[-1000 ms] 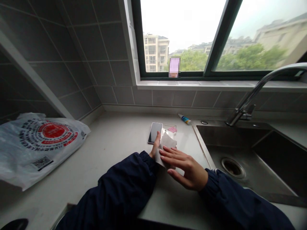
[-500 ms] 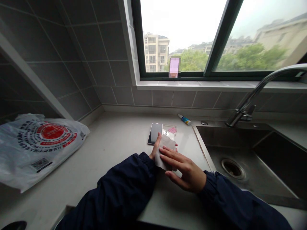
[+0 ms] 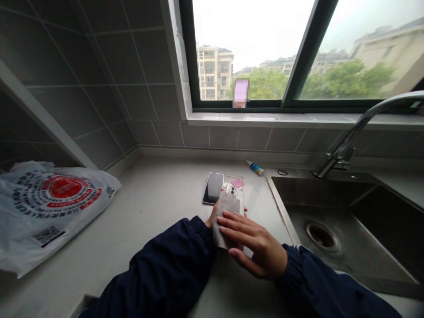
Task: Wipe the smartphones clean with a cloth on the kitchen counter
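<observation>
My left hand is wrapped around a white phone, back side up, with the camera lenses at its top end. Much of that hand is hidden under the phone and a pale grey wiping cloth spread over the phone's back. On the cloth lie the outstretched fingers of my right hand, pressing it flat with the thumb apart. Just beyond, a second phone with a dark screen rests on the counter. Beside it are a small pink piece and a clear, thin-edged item, partly covered.
A colourful small tube lies near the back wall. To the right are a steel sink and a curved faucet. A white plastic bag with red print sits at the left on the pale counter.
The phone and cloth have shifted slightly toward me in view, and more of the camera end shows. My right fingers remain flat on the cloth.
</observation>
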{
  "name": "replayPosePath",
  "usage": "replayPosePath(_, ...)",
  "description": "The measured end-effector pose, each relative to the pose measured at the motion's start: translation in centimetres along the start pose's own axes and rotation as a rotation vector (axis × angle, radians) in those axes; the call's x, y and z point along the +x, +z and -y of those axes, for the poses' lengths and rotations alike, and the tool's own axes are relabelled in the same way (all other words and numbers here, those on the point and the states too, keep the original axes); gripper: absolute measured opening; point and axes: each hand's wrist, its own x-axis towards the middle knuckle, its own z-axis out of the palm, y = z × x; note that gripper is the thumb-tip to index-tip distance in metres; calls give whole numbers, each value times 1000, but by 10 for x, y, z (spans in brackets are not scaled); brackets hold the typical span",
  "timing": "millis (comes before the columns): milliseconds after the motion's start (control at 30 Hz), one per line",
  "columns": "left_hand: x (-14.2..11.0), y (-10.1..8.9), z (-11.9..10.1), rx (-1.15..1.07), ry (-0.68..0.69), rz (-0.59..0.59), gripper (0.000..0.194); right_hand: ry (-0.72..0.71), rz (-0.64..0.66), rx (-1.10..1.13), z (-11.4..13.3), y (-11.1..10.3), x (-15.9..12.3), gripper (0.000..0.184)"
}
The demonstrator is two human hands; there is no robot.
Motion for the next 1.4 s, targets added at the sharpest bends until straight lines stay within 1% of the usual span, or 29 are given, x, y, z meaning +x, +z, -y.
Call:
replayPosePath(100,-1,1,0,-5,-12,35,94,-24,-29,33,1,0,0,51)
replayPosePath(200,2,-3,3,-25,-38,42,96,-30,-53,63,1,0,1,50)
replayPosePath(267,6,-8,5,-59,1,99,90,-42,-78,83,0,0,1,49)
replayPosePath(333,9,-14,7,-61,7,154,85,-43,-98,89,-1,0,2,47)
replayPosePath(433,12,-17,8,-35,37,125,87,-25,-107,80,-3,0,1,45)
replayPosePath(533,10,-14,7,-40,61,62,89,-1,-118,63,-5,3,0,46)
replayPosePath(600,7,-10,7,-42,10,59,91,32,-146,47,-6,5,-1,47)
replayPosePath(633,5,-8,6,-46,-18,78,92,56,-166,38,-6,7,-1,48)
replayPosePath(700,2,-4,6,-85,-18,108,91,95,-204,13,-6,9,-1,47)
replayPosePath(800,-2,-2,4,-149,12,169,86,96,-234,-30,-5,10,1,42)
replayPosePath(867,-2,-3,4,-164,2,180,87,83,-233,-44,-4,10,2,41)
replayPosePath(1000,1,-7,4,-158,-14,85,93,64,-193,-16,-3,9,2,44)
replayPosePath(1067,3,-9,4,-174,-11,71,94,66,-185,-16,-4,10,2,45)
replayPosePath(1133,4,-9,4,-200,-27,108,94,88,-186,-34,-7,11,2,44)
replayPosePath(1267,4,-8,3,-249,-16,263,85,156,-155,-65,-15,13,-1,46)
replayPosePath(1333,3,-7,2,-255,-1,289,79,178,-123,-75,-19,13,-2,49)
replayPosePath(1400,0,-6,1,-267,27,278,72,193,-98,-84,-23,12,-3,51)
